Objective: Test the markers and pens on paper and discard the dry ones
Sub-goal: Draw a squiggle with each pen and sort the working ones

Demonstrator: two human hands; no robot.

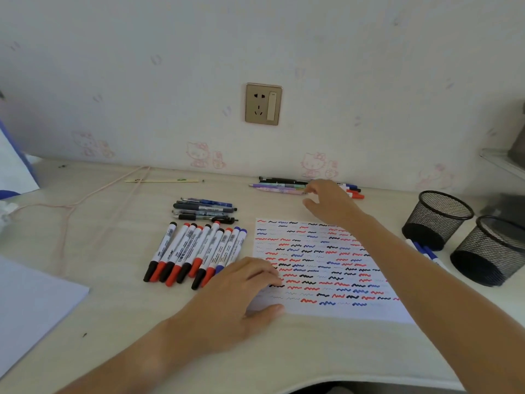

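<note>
Markers (196,253), capped in black, red and blue, lie in a row on the table (119,294) left of the scribble-covered paper (326,268). Pens (204,210) are stacked behind the row. More pens (279,185) lie by the wall. Left hand (235,294): fingers flat, pressing the paper's left edge. Right hand (329,201): grip loosely spread over the far pens; contact unclear. Two mesh cups (437,220) stand at right.

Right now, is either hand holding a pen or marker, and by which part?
Neither. The left hand rests flat on the test paper; the right hand reaches over the pens by the wall, gripping nothing.
</note>
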